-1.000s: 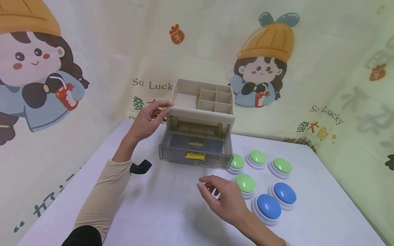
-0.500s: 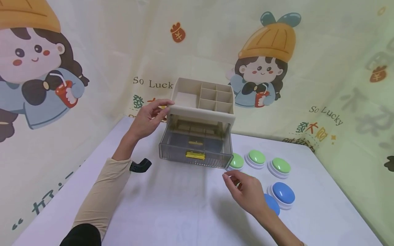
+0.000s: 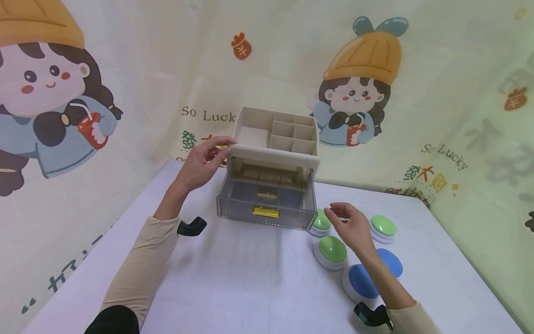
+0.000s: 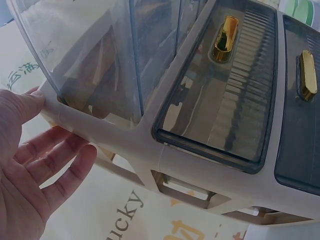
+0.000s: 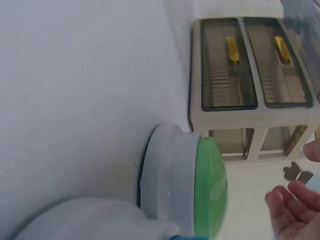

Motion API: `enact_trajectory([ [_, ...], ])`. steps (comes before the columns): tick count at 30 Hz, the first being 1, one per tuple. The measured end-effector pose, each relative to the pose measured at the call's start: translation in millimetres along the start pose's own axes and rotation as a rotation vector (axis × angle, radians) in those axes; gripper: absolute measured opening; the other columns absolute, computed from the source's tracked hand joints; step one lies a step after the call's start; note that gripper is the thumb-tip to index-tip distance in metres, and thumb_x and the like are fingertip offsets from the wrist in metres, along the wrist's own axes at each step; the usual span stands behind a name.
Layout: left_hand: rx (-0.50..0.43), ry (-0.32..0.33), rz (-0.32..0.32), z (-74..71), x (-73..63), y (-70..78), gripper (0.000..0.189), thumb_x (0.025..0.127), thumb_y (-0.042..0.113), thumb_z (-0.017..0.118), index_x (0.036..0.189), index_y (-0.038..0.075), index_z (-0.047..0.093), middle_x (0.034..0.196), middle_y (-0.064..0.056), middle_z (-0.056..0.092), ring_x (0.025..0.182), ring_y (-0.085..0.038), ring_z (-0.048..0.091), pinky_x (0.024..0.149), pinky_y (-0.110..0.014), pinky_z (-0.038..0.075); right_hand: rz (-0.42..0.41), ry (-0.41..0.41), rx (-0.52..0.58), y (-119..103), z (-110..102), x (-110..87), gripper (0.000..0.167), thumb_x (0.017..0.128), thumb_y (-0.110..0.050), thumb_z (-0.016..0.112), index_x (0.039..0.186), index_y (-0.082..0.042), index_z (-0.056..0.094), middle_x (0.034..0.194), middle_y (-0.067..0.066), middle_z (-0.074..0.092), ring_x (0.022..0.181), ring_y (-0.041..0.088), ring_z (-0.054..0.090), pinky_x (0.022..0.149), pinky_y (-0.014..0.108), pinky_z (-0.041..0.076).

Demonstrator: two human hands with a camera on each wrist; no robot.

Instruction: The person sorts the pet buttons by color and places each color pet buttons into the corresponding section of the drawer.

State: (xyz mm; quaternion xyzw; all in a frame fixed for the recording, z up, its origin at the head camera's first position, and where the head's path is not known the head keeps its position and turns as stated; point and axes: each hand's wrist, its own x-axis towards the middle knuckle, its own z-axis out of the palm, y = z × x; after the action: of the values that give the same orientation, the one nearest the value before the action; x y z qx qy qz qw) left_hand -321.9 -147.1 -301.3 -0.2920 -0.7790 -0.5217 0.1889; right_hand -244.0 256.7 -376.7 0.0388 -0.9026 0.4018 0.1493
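Note:
A beige desk organizer [image 3: 273, 153] stands at the back of the white table. Its top drawer [image 3: 233, 208], clear grey with a gold handle, is pulled out and looks empty. My left hand [image 3: 200, 162] holds the organizer's upper left corner. In the left wrist view the thumb lies on the frame, the fingers [image 4: 55, 150] against its side. To the right of the drawer, my right hand [image 3: 352, 227] hovers among green push buttons [image 3: 332, 249], fingers loosely bent and holding nothing. It hides one of those buttons in the head view.
Two blue buttons [image 3: 362, 280] sit partly behind my right forearm. Another green button [image 3: 383, 226] stands right of my hand. The organizer's lower drawers [image 5: 227, 70] are closed. A printed cloth [image 3: 275, 55] hangs close behind the table.
My right hand has moved right and away from me, from in front of the drawer to over the green buttons. The left hand stays on the organizer, and the drawer remains pulled out.

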Motion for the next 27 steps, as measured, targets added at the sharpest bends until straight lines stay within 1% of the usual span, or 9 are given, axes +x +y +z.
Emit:
enact_trajectory([
  [2, 0.001, 0.001, -0.006, 0.0, -0.2, 0.8, 0.031, 0.104, 0.017, 0.061, 0.134, 0.013, 0.065, 0.135, -0.006, 0.064, 0.106, -0.028, 0.070, 0.084, -0.035, 0.059, 0.074, -0.014, 0.059, 4, 0, 6.1, 0.051, 0.098, -0.041, 0.069, 0.132, -0.004, 0.062, 0.128, 0.015, 0.068, 0.119, 0.028, 0.063, 0.100, 0.037, 0.052],
  [4, 0.002, 0.002, -0.013, 0.2, -0.5, 1.0, 0.031, 0.104, 0.018, 0.061, 0.135, 0.013, 0.065, 0.135, -0.006, 0.063, 0.105, -0.028, 0.070, 0.082, -0.029, 0.058, 0.141, -0.032, 0.114, 7, 0, 10.8, 0.057, 0.097, -0.042, 0.070, 0.137, -0.004, 0.058, 0.137, 0.017, 0.063, 0.127, 0.030, 0.058, 0.107, 0.043, 0.047],
  [5, 0.003, 0.001, -0.015, 0.4, -0.5, 0.6, 0.031, 0.105, 0.018, 0.060, 0.135, 0.013, 0.065, 0.135, -0.006, 0.063, 0.105, -0.028, 0.069, 0.082, -0.029, 0.058, 0.168, -0.045, 0.135, 8, 0, 12.6, 0.060, 0.097, -0.042, 0.071, 0.140, -0.004, 0.055, 0.141, 0.018, 0.059, 0.131, 0.031, 0.055, 0.110, 0.045, 0.045],
  [7, 0.007, 0.002, -0.019, 0.7, -0.7, 0.6, 0.031, 0.105, 0.018, 0.060, 0.136, 0.014, 0.064, 0.135, -0.006, 0.063, 0.106, -0.028, 0.069, 0.083, -0.027, 0.057, 0.212, -0.075, 0.172, 9, 0, 15.7, 0.065, 0.095, -0.042, 0.073, 0.143, -0.004, 0.051, 0.146, 0.019, 0.054, 0.137, 0.033, 0.049, 0.113, 0.048, 0.041],
  [10, 0.017, 0.005, -0.019, 0.9, -0.6, 0.1, 0.032, 0.105, 0.019, 0.059, 0.136, 0.014, 0.064, 0.136, -0.007, 0.062, 0.106, -0.029, 0.069, 0.083, -0.027, 0.057, 0.253, -0.133, 0.185, 13, 1, 19.6, 0.073, 0.093, -0.043, 0.075, 0.148, -0.004, 0.047, 0.150, 0.020, 0.049, 0.141, 0.035, 0.043, 0.116, 0.051, 0.037],
  [14, 0.038, 0.007, -0.022, 1.0, -1.3, 0.3, 0.032, 0.105, 0.020, 0.059, 0.137, 0.015, 0.063, 0.137, -0.008, 0.061, 0.109, -0.031, 0.068, 0.083, -0.023, 0.056, 0.276, -0.187, 0.189, 20, 5, 24.7, 0.079, 0.090, -0.040, 0.079, 0.151, -0.004, 0.044, 0.153, 0.021, 0.045, 0.142, 0.037, 0.040, 0.116, 0.053, 0.037],
  [19, 0.037, 0.012, -0.029, 1.4, -1.6, 0.1, 0.032, 0.105, 0.021, 0.059, 0.136, 0.015, 0.064, 0.137, -0.007, 0.061, 0.109, -0.030, 0.068, 0.082, -0.023, 0.056, 0.285, -0.233, 0.193, 28, 8, 29.8, 0.083, 0.087, -0.035, 0.082, 0.153, -0.005, 0.041, 0.155, 0.021, 0.043, 0.144, 0.039, 0.036, 0.117, 0.055, 0.034],
  [24, 0.026, 0.015, -0.005, 1.7, -0.7, -0.3, 0.031, 0.105, 0.016, 0.059, 0.135, 0.012, 0.064, 0.135, -0.009, 0.062, 0.102, -0.029, 0.068, 0.078, -0.023, 0.055, 0.270, -0.284, 0.195, 32, 11, 33.5, 0.087, 0.085, -0.029, 0.085, 0.154, -0.003, 0.039, 0.157, 0.023, 0.039, 0.147, 0.042, 0.031, 0.119, 0.058, 0.030],
  [27, 0.022, 0.015, 0.008, 1.8, -0.7, -0.1, 0.031, 0.105, 0.015, 0.059, 0.135, 0.011, 0.065, 0.134, -0.011, 0.063, 0.100, -0.028, 0.068, 0.076, -0.021, 0.055, 0.278, -0.305, 0.172, 34, 15, 35.1, 0.089, 0.083, -0.026, 0.086, 0.154, -0.002, 0.038, 0.158, 0.024, 0.038, 0.147, 0.044, 0.031, 0.119, 0.058, 0.029],
])
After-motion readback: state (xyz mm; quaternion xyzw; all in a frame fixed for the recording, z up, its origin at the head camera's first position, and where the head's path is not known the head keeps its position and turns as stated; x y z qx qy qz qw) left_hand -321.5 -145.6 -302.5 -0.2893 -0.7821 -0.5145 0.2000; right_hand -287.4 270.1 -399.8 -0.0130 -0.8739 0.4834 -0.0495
